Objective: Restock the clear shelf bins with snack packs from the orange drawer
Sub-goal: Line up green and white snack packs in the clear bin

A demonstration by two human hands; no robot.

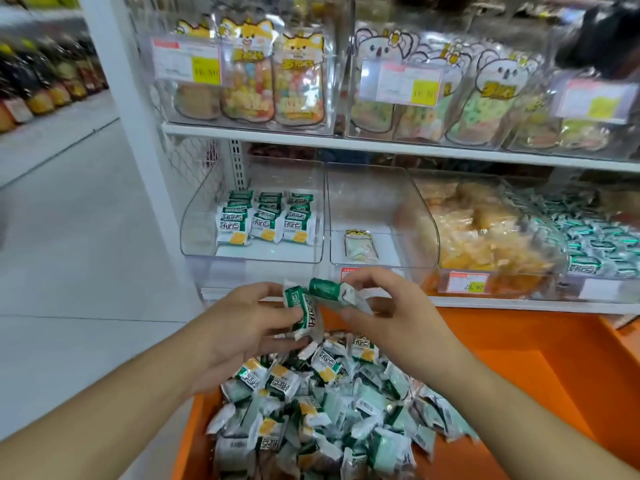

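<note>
- We hold two green-and-white snack packs above the orange drawer (519,341), one in each hand, in front of the lower shelf.
- Our left hand (239,327) grips the left pack (300,311): thumb on its face, fingers curled behind. Its long axis runs roughly upright, tilted a little to the right.
- Our right hand (384,306) pinches the right pack (327,289) by its right end between thumb and fingertips. Its long axis lies nearly level, pointing left toward the other pack; the two packs touch or nearly touch.
- The target we judge to be the left clear bin (194,220), which holds rows of the same packs (265,220) standing upright with printed faces forward. It lies above and beyond both hands, slightly to the left, so the left hand is the nearer one.
- The coming move turns on this: packs must travel up, over the bin's low front lip, and be stood upright. The right pack needs about a quarter turn.
- The drawer's loose heap (311,410) lies directly below the hands.
</note>
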